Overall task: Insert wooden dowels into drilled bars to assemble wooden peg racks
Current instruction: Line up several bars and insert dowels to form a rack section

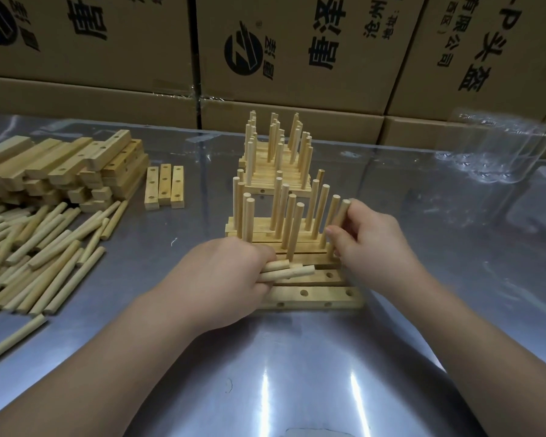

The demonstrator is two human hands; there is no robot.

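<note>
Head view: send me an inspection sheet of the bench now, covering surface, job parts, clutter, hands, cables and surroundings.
Surface: shiny metal table, reflective.
Job's things: nearest bar, holes empty; pegged bars behind it; finished racks farther back; loose dowels and stacked bars at left.
Clutter: clear plastic at right rear.
Hands: left hand grips spare dowels; right hand pinches an upright dowel at the row's right end.
Cables: nothing seen.
Surroundings: printed cardboard boxes along the back.
</note>
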